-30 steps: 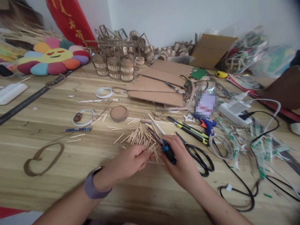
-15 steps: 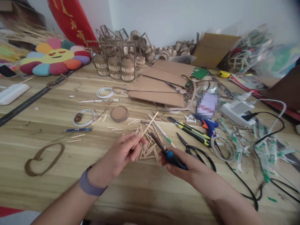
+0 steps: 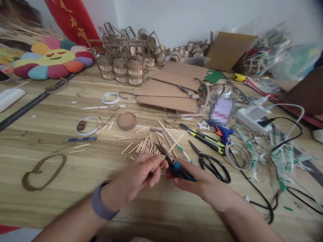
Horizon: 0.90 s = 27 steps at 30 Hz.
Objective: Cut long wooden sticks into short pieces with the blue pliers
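Note:
My left hand (image 3: 141, 173) pinches a thin wooden stick (image 3: 174, 147) that slants up to the right. My right hand (image 3: 199, 183) grips blue-handled cutting pliers (image 3: 174, 164), whose jaws sit against the stick just right of my left fingertips. Both hands hover low over a scatter of short cut sticks (image 3: 145, 146) on the wooden table (image 3: 75, 188). A purple band is on my left wrist.
Black scissors (image 3: 213, 163), a yellow-black utility knife (image 3: 203, 137) and a blue glue gun (image 3: 223, 131) lie right of my hands. Black cables (image 3: 264, 201) trail at the right. Cardboard sheets (image 3: 171, 89) and small stick baskets (image 3: 121, 69) stand behind. A cardboard ring (image 3: 41, 169) lies left.
The stick in my left hand has dropped from a raised slant down toward the pliers. My right hand has brought the pliers' jaws in against it.

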{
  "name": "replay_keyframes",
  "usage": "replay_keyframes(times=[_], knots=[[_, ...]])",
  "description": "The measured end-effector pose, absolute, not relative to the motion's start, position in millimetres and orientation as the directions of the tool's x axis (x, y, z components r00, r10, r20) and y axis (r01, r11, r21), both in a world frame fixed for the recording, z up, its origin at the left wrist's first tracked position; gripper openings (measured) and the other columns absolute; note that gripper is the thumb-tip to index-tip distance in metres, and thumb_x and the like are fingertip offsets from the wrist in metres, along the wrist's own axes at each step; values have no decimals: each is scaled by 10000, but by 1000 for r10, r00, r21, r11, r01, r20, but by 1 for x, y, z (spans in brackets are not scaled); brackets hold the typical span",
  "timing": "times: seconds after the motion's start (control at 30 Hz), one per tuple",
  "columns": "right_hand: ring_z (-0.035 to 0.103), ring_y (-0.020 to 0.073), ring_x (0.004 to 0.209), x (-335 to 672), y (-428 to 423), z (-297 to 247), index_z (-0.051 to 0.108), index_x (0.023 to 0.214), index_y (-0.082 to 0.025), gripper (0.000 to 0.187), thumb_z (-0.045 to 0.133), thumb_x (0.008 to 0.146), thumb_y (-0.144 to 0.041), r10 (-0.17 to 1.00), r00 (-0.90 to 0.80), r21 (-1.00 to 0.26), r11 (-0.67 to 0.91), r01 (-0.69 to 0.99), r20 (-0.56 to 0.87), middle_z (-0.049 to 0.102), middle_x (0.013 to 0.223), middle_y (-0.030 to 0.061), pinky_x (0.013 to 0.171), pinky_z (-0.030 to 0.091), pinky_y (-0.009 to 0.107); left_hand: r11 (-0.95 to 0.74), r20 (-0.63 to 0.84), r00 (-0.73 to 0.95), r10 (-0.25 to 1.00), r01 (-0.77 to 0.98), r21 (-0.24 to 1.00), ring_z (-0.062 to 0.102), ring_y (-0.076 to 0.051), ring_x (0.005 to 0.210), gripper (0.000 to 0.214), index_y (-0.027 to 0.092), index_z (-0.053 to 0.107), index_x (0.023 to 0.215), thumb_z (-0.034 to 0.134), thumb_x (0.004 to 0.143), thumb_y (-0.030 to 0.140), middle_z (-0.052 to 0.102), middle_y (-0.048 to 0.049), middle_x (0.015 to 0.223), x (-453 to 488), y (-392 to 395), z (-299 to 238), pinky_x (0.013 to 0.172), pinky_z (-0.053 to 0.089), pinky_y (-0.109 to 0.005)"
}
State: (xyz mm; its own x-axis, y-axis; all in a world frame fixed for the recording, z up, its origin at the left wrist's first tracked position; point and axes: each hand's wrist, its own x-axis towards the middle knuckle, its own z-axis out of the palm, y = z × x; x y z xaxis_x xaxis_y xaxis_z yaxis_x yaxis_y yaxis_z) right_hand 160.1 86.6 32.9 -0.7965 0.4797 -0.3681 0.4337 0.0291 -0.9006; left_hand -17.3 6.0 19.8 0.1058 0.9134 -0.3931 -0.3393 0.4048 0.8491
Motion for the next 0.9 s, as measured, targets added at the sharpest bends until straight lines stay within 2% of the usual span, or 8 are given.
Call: replay_keyframes(times=[0.27,0.5,0.63,0.9], knots=[[540,222,908,159,86,31,590,1024,-200,289,567,784,-361,486,-792,-891,60,450,-368,617,961,39,813,421,332,423,-423,78,903,-340,840,234,-76,400,341,159,579,790,475,873,472,364,91,367,-17,6,17,454,158,-236],[564,198,886,159,86,31,562,891,-200,125,548,793,-277,455,-814,-887,99,450,-362,611,911,21,786,438,296,404,-406,61,912,-319,857,226,-74,395,349,153,574,791,462,870,473,353,96,363,-16,7,17,459,176,-237],[563,188,862,159,84,29,559,888,-195,111,541,792,-248,493,-797,-866,156,475,-349,620,920,21,763,440,288,400,-403,54,913,-309,863,218,-74,396,354,152,564,784,467,861,484,340,100,363,-15,7,16,460,172,-242],[510,159,729,157,80,30,557,892,-195,129,521,768,-189,551,-771,-808,267,524,-318,578,799,0,658,408,260,367,-362,76,929,-326,871,197,-71,403,325,158,545,769,459,879,452,311,109,377,-15,6,13,479,172,-247]])
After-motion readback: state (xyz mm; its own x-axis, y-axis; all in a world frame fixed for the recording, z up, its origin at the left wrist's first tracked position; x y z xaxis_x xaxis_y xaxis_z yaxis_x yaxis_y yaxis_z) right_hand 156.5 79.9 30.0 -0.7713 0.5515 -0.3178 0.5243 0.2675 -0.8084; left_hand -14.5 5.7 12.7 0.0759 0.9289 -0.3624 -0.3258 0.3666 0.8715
